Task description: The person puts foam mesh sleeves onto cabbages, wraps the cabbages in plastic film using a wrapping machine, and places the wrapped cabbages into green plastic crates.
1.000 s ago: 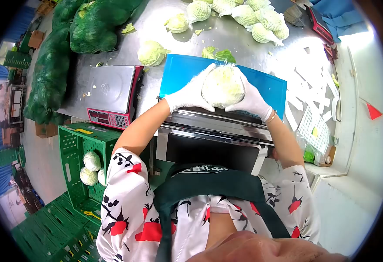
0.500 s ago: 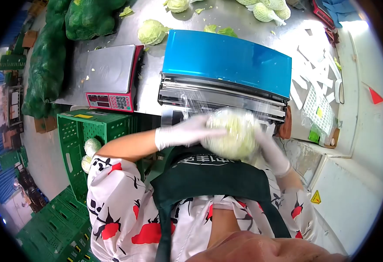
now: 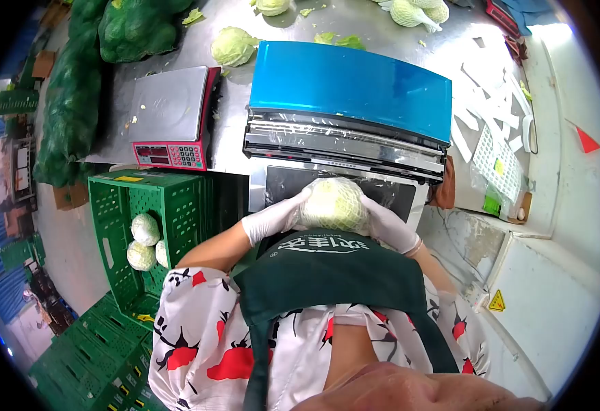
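Note:
A round pale-green cabbage (image 3: pixel 334 205) in clear film sits between my gloved hands, close to the apron. My left hand (image 3: pixel 279 218) is pressed to its left side, fingers partly hidden behind it. On the opposite side, my right hand (image 3: pixel 390 227) grips it the same way. Beneath and beyond the cabbage lies the dark plate (image 3: pixel 283 183) of a film-wrapping machine (image 3: pixel 351 85) with a blue cover. Clear film stretches over the machine's front rollers.
Left of the machine stands a red scale (image 3: pixel 170 109). Below it, a green crate (image 3: pixel 118 233) holds several wrapped cabbages (image 3: pixel 145 229). Loose cabbage (image 3: pixel 233 46) and net bags (image 3: pixel 139 31) lie on the metal table. White strips (image 3: pixel 495 103) lie at right.
The cabbage has come down and left, away from the rollers, onto the plate area. Both hands have moved with it and now hold opposite sides. Film no longer trails visibly from it.

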A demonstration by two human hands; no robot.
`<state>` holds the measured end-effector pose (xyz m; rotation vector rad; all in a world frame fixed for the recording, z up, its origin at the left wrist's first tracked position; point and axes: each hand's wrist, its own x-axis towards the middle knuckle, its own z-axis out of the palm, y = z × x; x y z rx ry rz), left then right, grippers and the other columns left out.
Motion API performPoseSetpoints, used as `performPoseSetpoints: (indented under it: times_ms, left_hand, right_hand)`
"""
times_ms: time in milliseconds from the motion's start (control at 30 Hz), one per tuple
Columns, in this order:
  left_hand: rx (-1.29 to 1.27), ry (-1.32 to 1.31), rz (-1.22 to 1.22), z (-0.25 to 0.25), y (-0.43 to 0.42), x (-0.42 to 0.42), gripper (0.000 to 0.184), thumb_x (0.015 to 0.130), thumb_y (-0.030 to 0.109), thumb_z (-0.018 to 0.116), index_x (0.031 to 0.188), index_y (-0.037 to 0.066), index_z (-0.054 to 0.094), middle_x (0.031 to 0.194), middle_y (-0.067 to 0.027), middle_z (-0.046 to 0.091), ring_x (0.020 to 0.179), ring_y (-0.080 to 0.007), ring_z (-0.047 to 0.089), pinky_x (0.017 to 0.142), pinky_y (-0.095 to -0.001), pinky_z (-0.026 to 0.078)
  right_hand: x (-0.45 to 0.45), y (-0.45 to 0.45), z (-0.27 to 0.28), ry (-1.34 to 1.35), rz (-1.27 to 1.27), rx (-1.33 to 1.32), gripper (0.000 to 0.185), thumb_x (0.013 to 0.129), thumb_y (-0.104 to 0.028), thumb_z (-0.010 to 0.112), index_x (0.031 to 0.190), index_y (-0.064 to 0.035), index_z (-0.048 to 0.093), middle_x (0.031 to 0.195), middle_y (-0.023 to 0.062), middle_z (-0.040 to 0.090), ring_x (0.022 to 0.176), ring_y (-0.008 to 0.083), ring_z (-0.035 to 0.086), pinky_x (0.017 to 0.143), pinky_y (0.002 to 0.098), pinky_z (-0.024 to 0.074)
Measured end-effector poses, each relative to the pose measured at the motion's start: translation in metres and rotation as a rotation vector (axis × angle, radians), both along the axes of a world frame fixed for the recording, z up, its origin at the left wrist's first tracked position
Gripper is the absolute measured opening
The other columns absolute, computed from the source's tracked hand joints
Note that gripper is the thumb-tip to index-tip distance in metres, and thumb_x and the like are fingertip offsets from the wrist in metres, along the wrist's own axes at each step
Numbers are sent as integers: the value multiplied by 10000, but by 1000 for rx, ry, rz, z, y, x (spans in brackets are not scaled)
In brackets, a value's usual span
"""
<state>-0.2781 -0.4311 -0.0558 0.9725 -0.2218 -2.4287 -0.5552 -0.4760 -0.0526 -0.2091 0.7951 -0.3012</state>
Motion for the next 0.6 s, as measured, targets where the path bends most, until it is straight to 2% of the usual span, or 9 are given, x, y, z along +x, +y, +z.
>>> performPoseSetpoints:
  times_ms: [67,167,200,300,367,467,500,567,600]
  left_hand:
    - [46,151,141,-8,13,6,695,1056,459,460,1556,19,261,1548,-146,406,1369,-258,485,1154,-372,366]
    - [-510,-401,0,-13,36,5,595,1027,177,564,1553,75,306,1483,-130,498,1343,-224,514,1120,-339,411]
    - [-659,-911,-195,2,45,8,589,940,-19,617,1489,81,427,1286,-139,660,1170,-231,654,1018,-335,508]
    - [-1173,-1295,-115,-33,67,20,551,935,-12,623,1452,124,490,1039,-164,730,891,-265,745,811,-335,600]
    - [-952,-1155,-19,-4,54,19,483,1024,73,523,1494,136,428,809,-91,687,631,-179,685,609,-300,576]
    - [-531,-914,180,28,42,31,375,1082,136,434,1449,62,467,675,24,523,540,-43,490,510,-222,469]
    - [-600,-1055,99,5,52,25,307,1074,121,437,1337,33,568,690,-3,565,588,-69,544,554,-251,495]
    - [-566,-769,155,-88,97,20,243,1037,130,488,1177,47,670,743,-97,653,635,-188,640,633,-336,538]
    - [-622,-815,-93,-98,102,17,233,1015,151,510,1121,47,690,793,-153,677,692,-268,669,674,-375,544]
  right_hand:
    - [-14,2,2,95,115,-110,543,1034,-361,533,1435,0,473,1337,97,605,1168,201,612,991,344,476]
    - [-25,23,5,443,143,-508,337,991,-257,602,1230,-21,589,1129,81,658,1010,165,647,881,311,503]
    - [-27,35,5,595,125,-676,244,972,-218,624,1130,-33,646,1026,74,683,938,147,660,831,297,515]
    - [-28,57,6,891,57,-942,137,950,-144,647,939,-39,735,723,59,694,645,104,646,644,258,521]
    - [-32,54,8,772,-119,-707,218,998,-177,594,902,-11,697,657,22,628,569,81,558,568,235,458]
    - [-36,43,22,737,-234,-310,338,1050,-233,522,796,-38,629,590,-24,503,543,74,479,496,254,368]
    - [-44,52,1,808,-135,-314,328,1042,-232,534,793,-41,627,581,-6,497,558,88,505,500,275,383]
    - [-66,101,-81,935,93,-544,243,1000,-251,593,907,-47,688,696,90,611,639,137,584,582,326,447]
    - [-75,128,-128,960,150,-499,223,974,-260,628,991,-59,724,788,146,681,688,171,632,637,355,486]
